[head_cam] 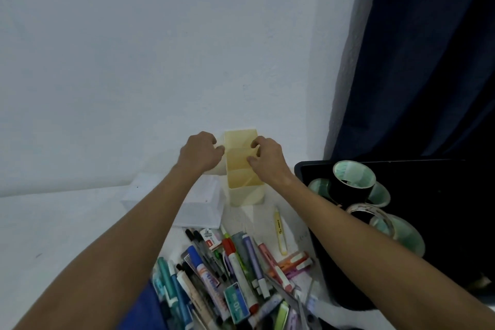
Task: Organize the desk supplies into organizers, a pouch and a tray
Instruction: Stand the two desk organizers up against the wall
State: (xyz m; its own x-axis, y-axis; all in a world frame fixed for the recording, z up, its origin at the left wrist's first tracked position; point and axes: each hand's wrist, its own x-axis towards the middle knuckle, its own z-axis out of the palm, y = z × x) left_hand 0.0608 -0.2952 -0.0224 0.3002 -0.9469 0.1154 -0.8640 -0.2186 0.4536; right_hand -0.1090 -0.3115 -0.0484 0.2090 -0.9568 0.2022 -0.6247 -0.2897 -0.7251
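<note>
A pale yellow organizer (245, 182) with inner dividers stands against the white wall. My right hand (267, 158) pinches its right rim, fingers curled over the edge. My left hand (201, 153) has its fingers curled round a whitish container (214, 169) just left of the yellow one, mostly hidden behind the hand. A pile of pens, markers and highlighters (230, 276) lies on the desk in front. A black tray (442, 222) at the right holds several tape rolls (353, 177).
A white box (203, 203) sits under my left forearm. One yellow highlighter (280, 230) lies apart between the pile and the tray. A dark blue curtain (428, 61) hangs at the right. A blue item (144, 308) lies at the bottom edge.
</note>
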